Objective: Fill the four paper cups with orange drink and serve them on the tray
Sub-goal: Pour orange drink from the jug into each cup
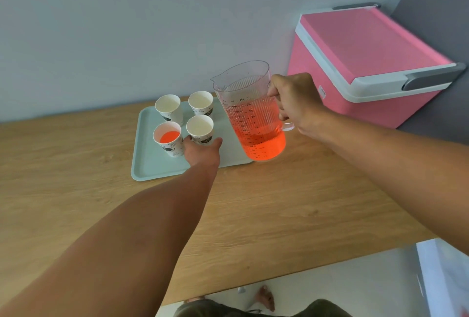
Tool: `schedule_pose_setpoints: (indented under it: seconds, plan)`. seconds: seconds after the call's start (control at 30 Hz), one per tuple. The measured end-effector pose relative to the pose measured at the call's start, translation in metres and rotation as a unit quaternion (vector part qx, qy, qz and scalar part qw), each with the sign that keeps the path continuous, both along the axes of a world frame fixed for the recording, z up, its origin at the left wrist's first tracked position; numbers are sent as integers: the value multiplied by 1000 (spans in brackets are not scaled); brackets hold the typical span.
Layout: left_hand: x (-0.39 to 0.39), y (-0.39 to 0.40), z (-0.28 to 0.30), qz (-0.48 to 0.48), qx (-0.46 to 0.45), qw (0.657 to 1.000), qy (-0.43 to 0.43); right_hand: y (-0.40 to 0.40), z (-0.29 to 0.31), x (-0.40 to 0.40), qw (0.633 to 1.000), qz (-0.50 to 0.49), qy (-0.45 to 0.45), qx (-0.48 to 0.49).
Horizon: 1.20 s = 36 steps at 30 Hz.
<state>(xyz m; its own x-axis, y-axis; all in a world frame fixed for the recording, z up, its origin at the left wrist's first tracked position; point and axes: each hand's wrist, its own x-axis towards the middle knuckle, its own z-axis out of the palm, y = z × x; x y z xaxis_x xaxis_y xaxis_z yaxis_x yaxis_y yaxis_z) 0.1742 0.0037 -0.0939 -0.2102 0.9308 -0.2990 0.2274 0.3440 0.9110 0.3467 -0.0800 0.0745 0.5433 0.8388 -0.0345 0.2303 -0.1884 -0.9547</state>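
Observation:
Four white paper cups stand on a pale green tray (152,164). The near left cup (167,136) holds orange drink. The near right cup (200,127), far left cup (168,106) and far right cup (200,101) look empty. My left hand (201,150) grips the near right cup around its lower part. My right hand (294,101) holds the handle of a clear measuring jug (250,111), about half full of orange drink, upright and lifted over the tray's right edge.
A pink and white cooler box (368,63) stands at the back right, close behind the jug. The wooden table (253,215) runs to a front edge near me. A white object (444,278) sits at the lower right.

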Motion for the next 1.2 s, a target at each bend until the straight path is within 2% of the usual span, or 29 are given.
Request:
schedule_pose_setpoints:
  seconds: [0.2, 0.53, 0.8, 1.2]
  plan:
    - [-1, 6, -2, 1, 23, 1000, 12, 1, 1, -2, 1000, 3, 1, -10]
    - [-21, -10, 5, -69, 74, 993, 67, 10, 8, -3, 995, 28, -66, -69]
    - [-32, -9, 12, -110, 110, 985, 79, 10, 26, -18, 972, 88, -167, -141]
    - [-36, -9, 12, -135, 117, 982, 67, 15, 35, -37, 941, 107, -237, -216]
